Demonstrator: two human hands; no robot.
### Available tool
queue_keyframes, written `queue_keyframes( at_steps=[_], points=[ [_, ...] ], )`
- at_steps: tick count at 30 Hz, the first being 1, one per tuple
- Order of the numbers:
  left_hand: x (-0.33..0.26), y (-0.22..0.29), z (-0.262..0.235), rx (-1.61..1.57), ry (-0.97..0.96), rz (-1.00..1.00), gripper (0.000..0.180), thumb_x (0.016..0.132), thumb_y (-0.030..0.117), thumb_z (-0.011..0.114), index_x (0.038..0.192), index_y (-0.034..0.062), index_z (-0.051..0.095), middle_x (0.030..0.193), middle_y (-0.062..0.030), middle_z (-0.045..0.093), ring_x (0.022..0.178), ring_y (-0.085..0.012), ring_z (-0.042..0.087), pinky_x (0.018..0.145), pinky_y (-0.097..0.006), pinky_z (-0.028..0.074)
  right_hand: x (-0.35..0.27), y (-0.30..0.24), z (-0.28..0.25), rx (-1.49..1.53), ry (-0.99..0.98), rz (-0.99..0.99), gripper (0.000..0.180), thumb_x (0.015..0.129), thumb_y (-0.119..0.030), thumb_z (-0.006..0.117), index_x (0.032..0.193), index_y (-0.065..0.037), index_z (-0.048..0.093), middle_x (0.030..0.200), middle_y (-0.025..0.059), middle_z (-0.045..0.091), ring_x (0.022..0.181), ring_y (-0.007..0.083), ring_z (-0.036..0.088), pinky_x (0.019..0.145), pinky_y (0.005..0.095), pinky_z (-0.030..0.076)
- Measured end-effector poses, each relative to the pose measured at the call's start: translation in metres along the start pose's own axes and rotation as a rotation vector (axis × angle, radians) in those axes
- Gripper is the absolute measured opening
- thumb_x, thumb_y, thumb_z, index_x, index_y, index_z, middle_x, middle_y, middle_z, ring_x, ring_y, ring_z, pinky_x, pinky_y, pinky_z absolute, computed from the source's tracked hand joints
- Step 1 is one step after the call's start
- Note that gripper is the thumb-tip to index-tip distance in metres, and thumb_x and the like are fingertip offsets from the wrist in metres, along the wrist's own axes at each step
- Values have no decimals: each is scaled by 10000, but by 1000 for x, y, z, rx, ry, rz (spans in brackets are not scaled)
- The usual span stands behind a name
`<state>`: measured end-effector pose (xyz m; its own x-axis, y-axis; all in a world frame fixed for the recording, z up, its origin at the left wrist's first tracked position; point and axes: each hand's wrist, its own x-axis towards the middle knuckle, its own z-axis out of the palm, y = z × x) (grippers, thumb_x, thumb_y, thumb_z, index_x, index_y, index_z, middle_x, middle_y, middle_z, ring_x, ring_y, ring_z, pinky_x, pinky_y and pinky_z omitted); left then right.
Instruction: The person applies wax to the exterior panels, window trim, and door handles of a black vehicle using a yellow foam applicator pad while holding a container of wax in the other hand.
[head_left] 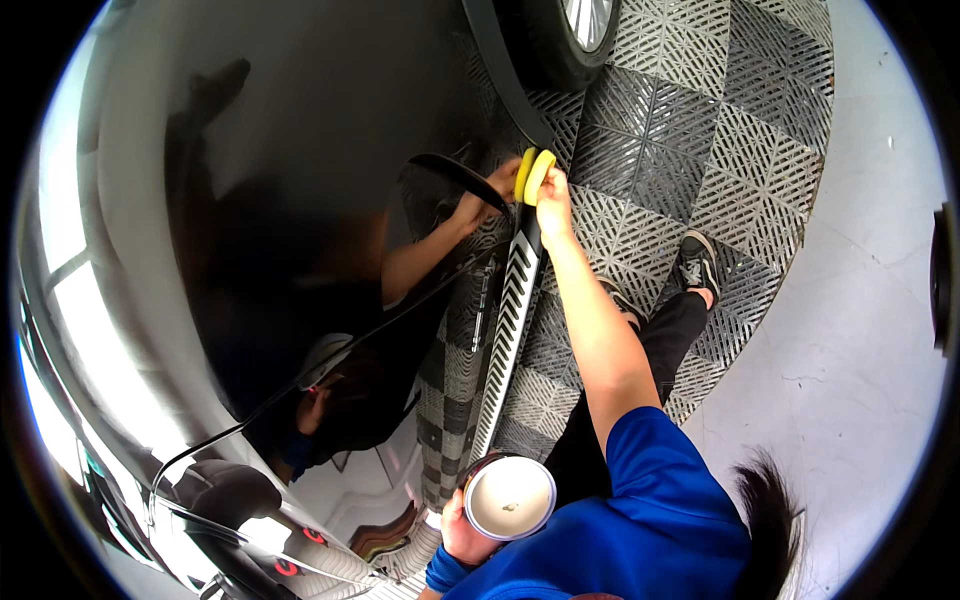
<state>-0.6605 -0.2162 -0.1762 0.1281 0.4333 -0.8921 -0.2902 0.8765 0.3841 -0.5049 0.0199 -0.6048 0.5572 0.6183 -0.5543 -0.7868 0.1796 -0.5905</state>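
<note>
1. Head view, looking down: the glossy black car body [300, 200] fills the left and far side of the scene, and its paint mirrors my arm, my head and the floor.
2. Grey grid floor tiles [740, 140] cover the far right, with pale smooth floor [860, 330] beyond them on the right.
3. Part of a wheel [575, 35] shows at the far edge, just past the curved black arch trim.
4. A silver and black running board [510, 330] runs from near me up toward the far side, along the foot of the car body.
5. My black trousers and dark shoes [697, 265] rest on the tiles right of the board.
6. My left hand [460, 525], near and low, is closed around a round tin [509, 497] whose pale inside faces up.
7. My right hand [553, 195], stretched far out, grips a yellow round applicator pad [533, 176], pressing it against the black paint just above the far end of the board.
</note>
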Motion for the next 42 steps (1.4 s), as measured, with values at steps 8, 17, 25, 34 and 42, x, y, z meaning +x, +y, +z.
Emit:
queue_keyframes(
  at_steps=[8, 17, 25, 34, 42],
  points=[
    [-21, 1, 2, 26, 144, -212, 829, 930, 550, 533, 1550, 46, 312, 1573, -204, 368, 1432, -408, 377, 1170, -581, 304, -37, 79, -36, -124, 101, -52, 284, 852, 46, 508, 1111, -25, 601, 1105, 122, 587, 1021, 237, 598, 921, 334, 477],
    [-11, 2, 24, 91, 160, -146, 839, 923, 562, 555, 1544, 49, 321, 1559, -202, 388, 1417, -397, 401, 1167, -569, 318, 52, 6, -11, 169, 58, 112, 413, 860, 29, 369, 1161, -7, 649, 1049, 84, 701, 906, 192, 683, 865, 321, 536],
    [-9, 1, 36, 123, 149, -201, 846, 917, 564, 564, 1544, 52, 320, 1558, -203, 390, 1410, -395, 412, 1163, -567, 323, 4, 84, -40, 158, 12, 266, 455, 807, 73, 383, 1171, -16, 642, 994, 87, 696, 868, 191, 692, 752, 321, 575],
    [-16, -1, 44, 51, 73, -169, 871, 915, 565, 570, 1568, 67, 279, 1573, -204, 366, 1428, -400, 388, 1170, -579, 307, -38, 13, -12, 132, 46, 403, 316, 788, 14, 490, 1077, -8, 616, 920, 91, 661, 791, 212, 657, 672, 315, 532],
    [-15, 0, 39, 53, 121, -180, 848, 882, 607, 569, 1540, 122, 340, 1575, -241, 336, 1444, -529, 279, 1184, -651, 238, -75, -168, 91, -424, 3, -488, 354, 776, -63, 718, 1104, -63, 585, 1144, 175, 544, 1114, 380, 521, 1001, 452, 419]
  ],
)
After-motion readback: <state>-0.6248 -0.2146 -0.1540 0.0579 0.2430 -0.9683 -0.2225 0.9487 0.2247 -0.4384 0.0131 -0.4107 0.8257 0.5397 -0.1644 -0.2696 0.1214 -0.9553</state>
